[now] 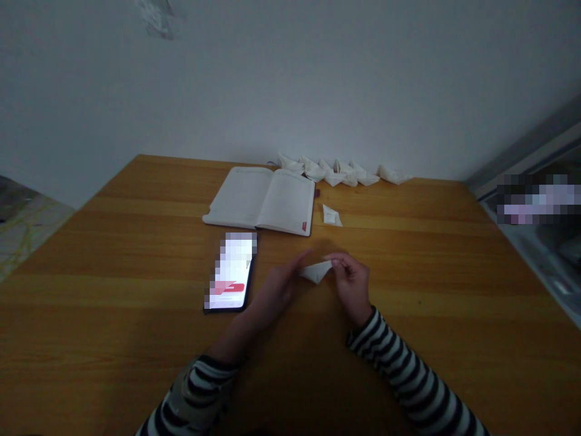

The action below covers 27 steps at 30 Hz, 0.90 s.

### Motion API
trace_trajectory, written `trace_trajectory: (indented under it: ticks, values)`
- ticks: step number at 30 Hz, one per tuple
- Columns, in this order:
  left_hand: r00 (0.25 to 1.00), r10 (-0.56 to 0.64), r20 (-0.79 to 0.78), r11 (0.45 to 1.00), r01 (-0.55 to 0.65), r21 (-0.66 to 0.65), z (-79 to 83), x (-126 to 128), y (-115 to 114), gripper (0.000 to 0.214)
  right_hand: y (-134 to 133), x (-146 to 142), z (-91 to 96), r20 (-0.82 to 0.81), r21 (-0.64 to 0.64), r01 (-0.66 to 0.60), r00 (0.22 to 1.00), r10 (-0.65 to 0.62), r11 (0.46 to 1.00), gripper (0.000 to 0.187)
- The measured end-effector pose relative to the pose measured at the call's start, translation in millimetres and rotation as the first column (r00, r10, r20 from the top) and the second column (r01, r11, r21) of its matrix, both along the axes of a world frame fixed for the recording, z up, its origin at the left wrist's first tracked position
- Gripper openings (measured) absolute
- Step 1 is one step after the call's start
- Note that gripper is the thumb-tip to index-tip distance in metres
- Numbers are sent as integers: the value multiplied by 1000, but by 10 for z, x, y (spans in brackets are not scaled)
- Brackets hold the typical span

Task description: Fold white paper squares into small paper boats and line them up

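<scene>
Both of my hands pinch a small folded white paper piece (316,271) just above the wooden table (113,290). My left hand (276,290) grips its left end and my right hand (350,281) grips its right end. A lit phone (231,272) lies flat just left of my left hand. An open notebook (263,198) lies beyond the phone. One small folded paper (331,215) sits right of the notebook.
Several folded white paper shapes (338,172) stand in a row along the table's far edge against the pale wall. A window frame (535,242) runs along the right side. Floor shows at the far left.
</scene>
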<state>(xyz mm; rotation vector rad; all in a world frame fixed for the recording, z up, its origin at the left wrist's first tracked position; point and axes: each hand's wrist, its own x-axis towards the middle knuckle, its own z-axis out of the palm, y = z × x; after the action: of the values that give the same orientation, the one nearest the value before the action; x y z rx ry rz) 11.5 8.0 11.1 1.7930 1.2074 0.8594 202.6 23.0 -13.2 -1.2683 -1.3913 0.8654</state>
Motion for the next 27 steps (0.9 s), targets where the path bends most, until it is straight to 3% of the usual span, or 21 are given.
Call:
trace_trajectory:
  ticks: [9, 14, 17, 21, 27]
  values:
    - [951, 268, 157, 957, -244, -155, 42, -10, 76, 31, 77, -11, 26, -279, -132, 11, 959, -48, 991, 24]
    - [950, 225, 217, 965, -186, -185, 15, -20, 89, 28, 93, -11, 60, -365, -215, -140, 929, 53, 966, 26]
    - [967, 189, 174, 980, -173, -100, 24, -25, 86, 36, 92, 7, 47, -421, -254, -179, 905, 58, 950, 23]
    - [991, 65, 115, 998, -67, 14, 45, -25, 64, 34, 97, 38, 19, -482, -277, -164, 876, 11, 947, 17]
    - [994, 108, 2, 994, -108, -21, 64, -28, 58, 27, 69, 21, 62, -358, -254, -256, 921, 155, 933, 24]
